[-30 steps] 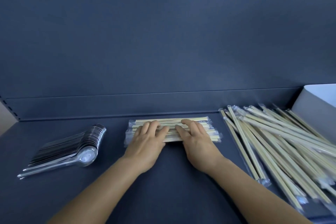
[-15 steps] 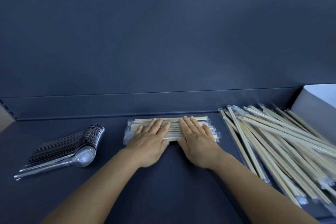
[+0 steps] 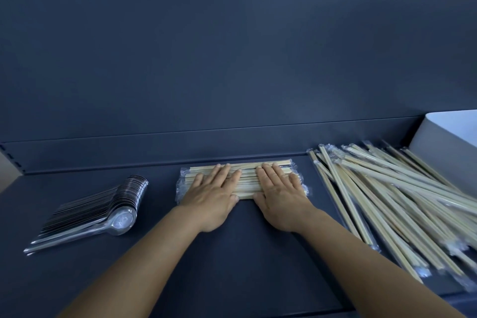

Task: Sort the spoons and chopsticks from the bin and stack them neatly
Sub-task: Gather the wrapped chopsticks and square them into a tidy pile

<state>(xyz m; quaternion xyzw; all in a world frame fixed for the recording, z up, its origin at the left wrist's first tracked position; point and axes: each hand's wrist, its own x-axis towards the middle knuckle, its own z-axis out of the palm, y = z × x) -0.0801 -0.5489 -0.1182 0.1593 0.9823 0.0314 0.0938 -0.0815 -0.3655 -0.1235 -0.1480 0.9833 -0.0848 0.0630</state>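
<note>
Nearest us, our two forearms reach forward across the dark desk point(image 3: 232, 266) toward the neat chopstick stack point(image 3: 247, 183), which is our landmark. Our left hand point(image 3: 214, 196) lies flat on the left half of that stack and our right hand point(image 3: 280, 196) on the right half, both just past the stack's near edge. Each grip is spread: fingers straight and laid on the wrapped pairs, curled round nothing, thumbs resting at the near edge.

We judge the step in hand to be squaring and flattening this stack. To do it well, we should press evenly with both palms so the slippery clear wrappers do not slide over one another, then bring the hands out to the two ends and nudge them flush, keeping every pair parallel to the back ledge.

Left of the stack, well apart from it, the clear plastic spoons point(image 3: 103, 209) lie nested in a long row, bowls toward the stack and handles fanning toward us. They look already sorted.

Right of the stack, the loose chopstick pile point(image 3: 387, 201) sprawls at mixed angles, still to be gathered. We should take it a few pairs at a time and turn them to match the stack.

Beyond that pile, farthest right of the stack, the white bin point(image 3: 449, 147) stands against the back wall; we cannot see its contents.
</note>
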